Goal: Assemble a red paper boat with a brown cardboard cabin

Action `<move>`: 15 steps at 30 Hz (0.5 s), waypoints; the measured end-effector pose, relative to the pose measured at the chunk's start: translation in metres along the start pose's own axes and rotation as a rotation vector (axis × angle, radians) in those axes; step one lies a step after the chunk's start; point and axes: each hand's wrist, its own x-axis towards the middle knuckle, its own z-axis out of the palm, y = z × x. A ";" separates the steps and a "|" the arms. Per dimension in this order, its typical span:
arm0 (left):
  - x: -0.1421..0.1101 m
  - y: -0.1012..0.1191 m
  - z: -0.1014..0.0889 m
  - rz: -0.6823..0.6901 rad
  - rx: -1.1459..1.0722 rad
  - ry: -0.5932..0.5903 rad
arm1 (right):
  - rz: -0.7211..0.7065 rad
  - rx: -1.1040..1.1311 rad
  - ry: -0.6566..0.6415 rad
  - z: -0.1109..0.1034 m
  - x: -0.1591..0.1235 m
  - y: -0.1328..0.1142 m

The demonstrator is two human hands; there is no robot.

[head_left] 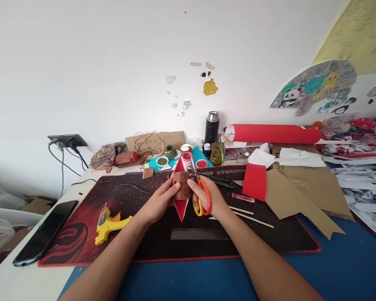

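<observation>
A small paper craft piece (182, 189) is held over the dark desk mat. Its middle is a brown painted band, and pointed red paper with white edges sticks out above and below. My left hand (163, 197) is closed on its left side, with the thumb on the brown band. My right hand (210, 195) steadies the right side with its thumb. Scissors (209, 205) with orange and yellow handles also rest in the right hand, blades pointing away from me. The right fingers behind the piece are partly hidden.
A yellow glue gun (108, 225) and a black phone (45, 233) lie left. Thin wooden sticks (253, 218), red card (255, 182) and cut cardboard (290, 194) lie right. Behind are paint pots (169, 151), a black thermos (212, 129) and a red paper roll (272, 133).
</observation>
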 end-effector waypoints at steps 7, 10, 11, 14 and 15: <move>0.003 0.005 -0.003 0.010 -0.159 0.023 | -0.013 0.016 0.011 0.000 0.000 0.002; 0.003 0.008 -0.007 0.017 -0.136 0.024 | -0.017 0.027 0.020 0.001 -0.001 -0.001; 0.003 0.008 -0.007 0.025 -0.118 0.025 | -0.017 0.031 0.025 0.001 -0.001 -0.003; 0.004 0.008 -0.007 0.071 -0.062 0.047 | -0.006 0.037 0.043 0.001 -0.001 -0.007; 0.005 0.007 -0.006 0.090 -0.050 0.055 | -0.005 0.040 0.043 0.001 -0.001 -0.008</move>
